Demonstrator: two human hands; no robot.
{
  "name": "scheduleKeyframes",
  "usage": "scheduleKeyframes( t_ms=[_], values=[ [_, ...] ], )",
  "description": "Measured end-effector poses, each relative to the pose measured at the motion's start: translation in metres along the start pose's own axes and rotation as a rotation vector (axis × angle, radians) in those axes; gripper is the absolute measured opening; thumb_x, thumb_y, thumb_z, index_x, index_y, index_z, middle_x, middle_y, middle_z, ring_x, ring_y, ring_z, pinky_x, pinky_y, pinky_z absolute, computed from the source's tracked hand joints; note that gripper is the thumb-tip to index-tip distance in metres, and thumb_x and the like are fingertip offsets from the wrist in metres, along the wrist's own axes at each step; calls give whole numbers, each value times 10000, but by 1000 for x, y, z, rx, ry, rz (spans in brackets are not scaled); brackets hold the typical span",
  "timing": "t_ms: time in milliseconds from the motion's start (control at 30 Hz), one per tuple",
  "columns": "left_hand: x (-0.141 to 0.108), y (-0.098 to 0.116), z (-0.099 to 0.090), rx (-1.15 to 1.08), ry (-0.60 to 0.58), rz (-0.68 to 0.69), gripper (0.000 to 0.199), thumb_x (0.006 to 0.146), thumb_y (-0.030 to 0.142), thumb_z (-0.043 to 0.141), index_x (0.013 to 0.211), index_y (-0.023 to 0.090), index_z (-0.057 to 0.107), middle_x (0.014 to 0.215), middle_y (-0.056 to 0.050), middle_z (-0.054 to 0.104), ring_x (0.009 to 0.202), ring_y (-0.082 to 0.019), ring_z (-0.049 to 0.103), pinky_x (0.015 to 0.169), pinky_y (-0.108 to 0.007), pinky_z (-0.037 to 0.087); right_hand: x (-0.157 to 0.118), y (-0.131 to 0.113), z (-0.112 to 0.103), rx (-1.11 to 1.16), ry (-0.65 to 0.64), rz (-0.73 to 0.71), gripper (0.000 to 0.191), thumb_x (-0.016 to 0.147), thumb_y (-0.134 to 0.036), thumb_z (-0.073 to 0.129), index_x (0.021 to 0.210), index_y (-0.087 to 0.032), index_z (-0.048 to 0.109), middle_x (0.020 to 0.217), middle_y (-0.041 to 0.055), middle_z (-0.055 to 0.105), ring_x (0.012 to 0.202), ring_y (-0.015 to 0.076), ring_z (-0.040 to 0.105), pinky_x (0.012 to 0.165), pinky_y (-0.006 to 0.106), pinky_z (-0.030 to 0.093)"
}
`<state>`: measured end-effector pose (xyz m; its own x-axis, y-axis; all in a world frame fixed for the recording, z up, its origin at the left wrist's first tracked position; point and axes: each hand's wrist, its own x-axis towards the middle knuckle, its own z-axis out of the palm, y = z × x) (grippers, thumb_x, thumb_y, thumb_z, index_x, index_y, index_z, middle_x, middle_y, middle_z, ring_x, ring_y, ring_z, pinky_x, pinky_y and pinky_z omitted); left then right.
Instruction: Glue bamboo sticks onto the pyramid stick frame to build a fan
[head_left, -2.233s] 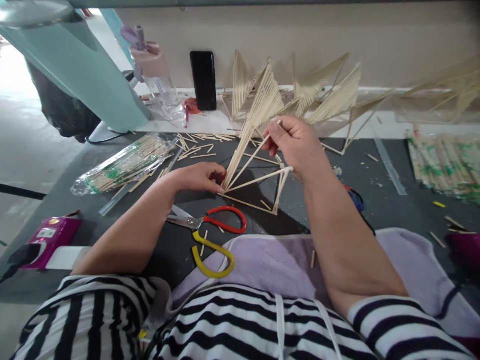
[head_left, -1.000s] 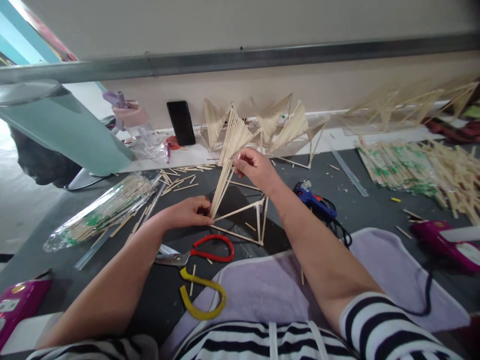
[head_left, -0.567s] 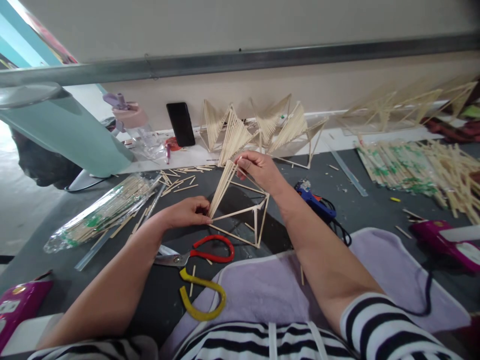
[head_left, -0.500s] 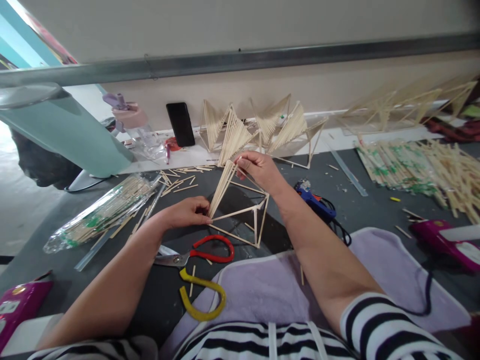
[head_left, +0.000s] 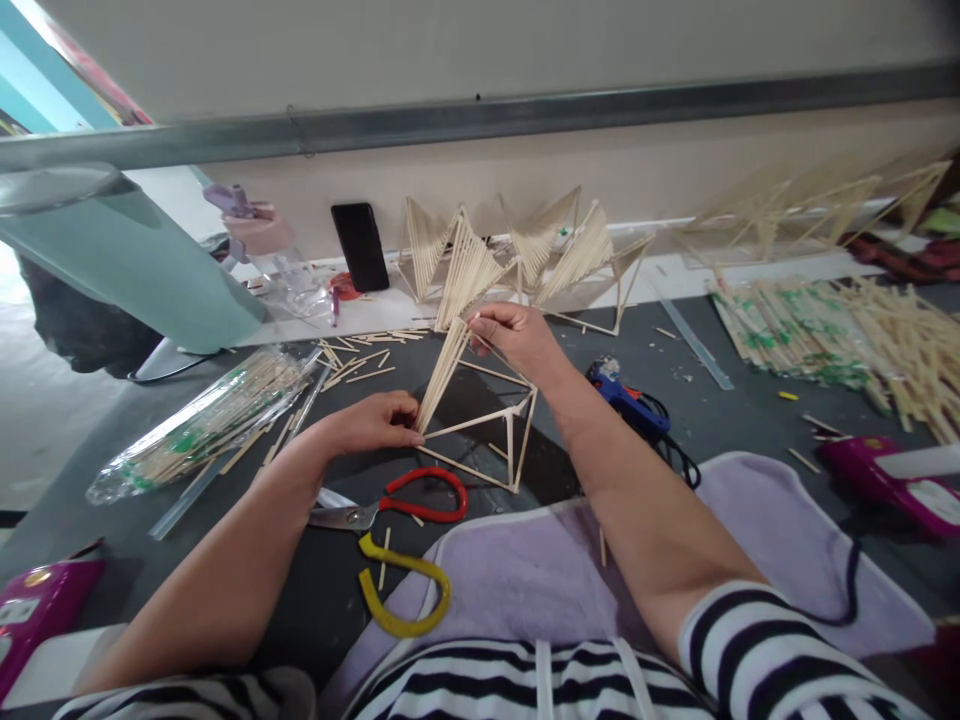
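A frame of thin wooden sticks (head_left: 470, 427) rests on the dark table between my hands, with a narrow fan of sticks rising along its left side. My left hand (head_left: 382, 420) pinches the frame's lower left corner, where the fan begins. At the fan's upper end, my right hand (head_left: 508, 335) is closed with thumb and fingertips on the sticks. Scissors (head_left: 360, 518) with one red and one yellow handle lie just below the frame. To the right sits a blue glue gun (head_left: 628, 402).
Finished-looking stick structures (head_left: 525, 255) stand along the wall beside a black phone (head_left: 360, 247). Bagged sticks (head_left: 206, 425) lie at left, and more stick bundles (head_left: 795, 335) at right. A lilac cloth (head_left: 525, 575) covers the front edge; a teal tumbler (head_left: 135, 255) stands back left.
Almost nothing differs. Both hands keep their holds on the stick frame, and the whole view has shifted very slightly.
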<state>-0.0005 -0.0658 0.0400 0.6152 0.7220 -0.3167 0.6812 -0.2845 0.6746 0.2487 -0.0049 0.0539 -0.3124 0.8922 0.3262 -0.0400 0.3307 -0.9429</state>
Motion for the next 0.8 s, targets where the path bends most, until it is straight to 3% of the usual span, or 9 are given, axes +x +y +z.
scheduleKeyframes(
  t_ms=[167,367,567,800],
  values=[
    [-1,0,-1,-10,-6,7,339,785,482,644,830,145,651,887,-17,524,826,-159,544,743,-250,420,-2,-8,1,-81,34,-45,405,737,-586,678,708,-183,646,639,-9,567,623,119,514,633,274,447],
    [-2,0,-2,4,-22,25,346,782,493,639,875,162,673,891,-21,544,834,-164,548,748,-248,427,-2,-11,1,-161,77,-65,400,759,-583,663,715,-187,632,619,-23,476,609,112,409,586,266,336],
    [-2,2,-1,14,-19,13,347,786,496,633,858,158,674,898,-27,563,855,-175,558,781,-265,430,-1,-8,0,-182,32,-57,421,781,-570,636,636,-182,561,577,-40,375,573,101,322,555,271,261],
    [-1,0,-2,48,-23,28,329,807,467,623,890,155,684,929,-32,581,876,-173,571,790,-248,432,-2,-14,-2,-170,21,-44,310,754,-456,700,682,-167,617,621,-27,471,600,103,372,587,271,292]
  ],
)
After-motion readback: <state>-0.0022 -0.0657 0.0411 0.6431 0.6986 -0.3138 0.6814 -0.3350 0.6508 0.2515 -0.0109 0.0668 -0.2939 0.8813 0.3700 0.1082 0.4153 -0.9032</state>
